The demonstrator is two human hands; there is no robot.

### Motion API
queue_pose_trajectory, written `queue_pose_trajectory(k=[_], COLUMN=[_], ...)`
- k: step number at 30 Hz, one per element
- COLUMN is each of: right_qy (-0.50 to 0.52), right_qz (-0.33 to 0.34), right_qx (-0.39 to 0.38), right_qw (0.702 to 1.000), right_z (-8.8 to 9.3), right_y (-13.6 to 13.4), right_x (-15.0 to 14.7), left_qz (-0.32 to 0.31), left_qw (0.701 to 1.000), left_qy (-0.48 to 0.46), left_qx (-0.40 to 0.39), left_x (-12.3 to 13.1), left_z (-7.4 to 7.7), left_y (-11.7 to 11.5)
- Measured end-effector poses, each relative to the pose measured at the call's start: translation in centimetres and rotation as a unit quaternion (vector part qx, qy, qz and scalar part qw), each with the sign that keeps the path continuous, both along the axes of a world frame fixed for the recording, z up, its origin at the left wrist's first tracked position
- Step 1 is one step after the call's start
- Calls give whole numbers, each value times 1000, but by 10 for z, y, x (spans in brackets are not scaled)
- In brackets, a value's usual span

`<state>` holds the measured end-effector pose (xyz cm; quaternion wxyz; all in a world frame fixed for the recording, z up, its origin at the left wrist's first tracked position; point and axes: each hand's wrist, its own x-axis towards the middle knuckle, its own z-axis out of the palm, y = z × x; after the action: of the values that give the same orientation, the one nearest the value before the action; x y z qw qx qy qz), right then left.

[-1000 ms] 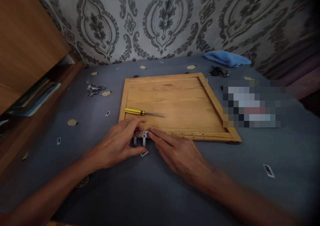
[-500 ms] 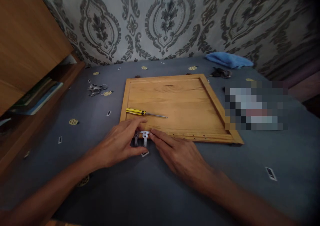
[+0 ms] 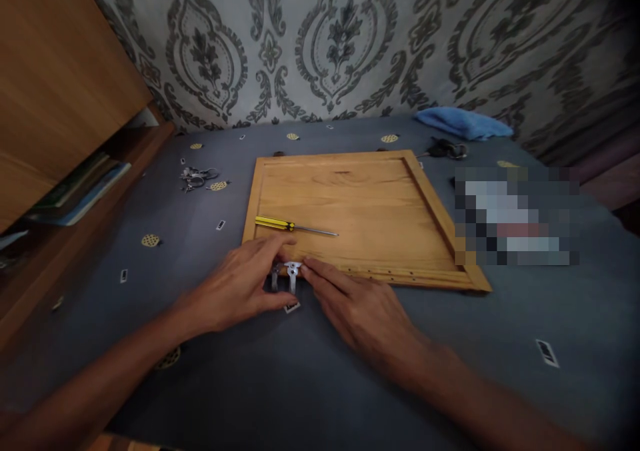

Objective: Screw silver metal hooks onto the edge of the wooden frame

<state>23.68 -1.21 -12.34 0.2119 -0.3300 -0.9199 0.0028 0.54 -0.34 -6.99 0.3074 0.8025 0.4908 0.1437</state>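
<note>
A framed wooden panel (image 3: 345, 198) lies flat on the patterned blue-grey cloth. At its near left edge is a small silver metal bracket (image 3: 293, 272) with curved arms and a hole. My left hand (image 3: 240, 274) curves around the bracket from the left, thumb below and index finger above; its other fingertips are hidden. My right hand (image 3: 357, 298) has its fingers pressed together at the bracket's right end, and the thumb is out of sight beneath. On the panel, just beyond my left fingers, rests a screwdriver (image 3: 295, 226) with a yellow and black handle.
Several small metal pieces (image 3: 197, 178) lie on the cloth to the left. Behind the panel are a dark object with a ring (image 3: 447, 148) and a blue cloth (image 3: 465, 123). A pixelated item (image 3: 515, 218) sits at right. A wooden cabinet (image 3: 60, 71) borders the left.
The view has shifted slightly, so everything sits a little further right. Both hands stay at the bracket with almost the same grip.
</note>
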Motion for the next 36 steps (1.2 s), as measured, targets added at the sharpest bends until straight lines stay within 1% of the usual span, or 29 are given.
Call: queue_pose_trajectory(k=[6,9,14,17,21,27,31,33,36], right_qy=[7,18,75,113,131,137,107,67,5], right_qz=[1,0,5,-21,-68,-91,-78,-70,-87], right_qx=[11,5,-1,2,0,-23,-35,-39,-60], right_qw=[1000,1000,997,993,989,986,991,995,994], right_z=[-2,-2,0,2,3,0,4,10,20], right_y=[0,0,1,4,9,19,33,42,55], right_x=[1,1,3,8,14,15,8,0,-16], left_qz=[3,4,1,1,4,4,5,6,7], left_qw=[1000,1000,1000,1000,1000,1000,1000,1000,1000], left_qy=[0,-2,-10,-7,-6,-21,-21,-20,-14], left_qx=[8,8,17,18,3,8,18,21,19], left_x=[0,0,-1,-2,-1,-1,-2,-2,0], left_z=[0,-1,-4,-6,-5,-4,-9,-10,-9], left_y=[1,0,-1,-1,-1,-2,-2,-1,-1])
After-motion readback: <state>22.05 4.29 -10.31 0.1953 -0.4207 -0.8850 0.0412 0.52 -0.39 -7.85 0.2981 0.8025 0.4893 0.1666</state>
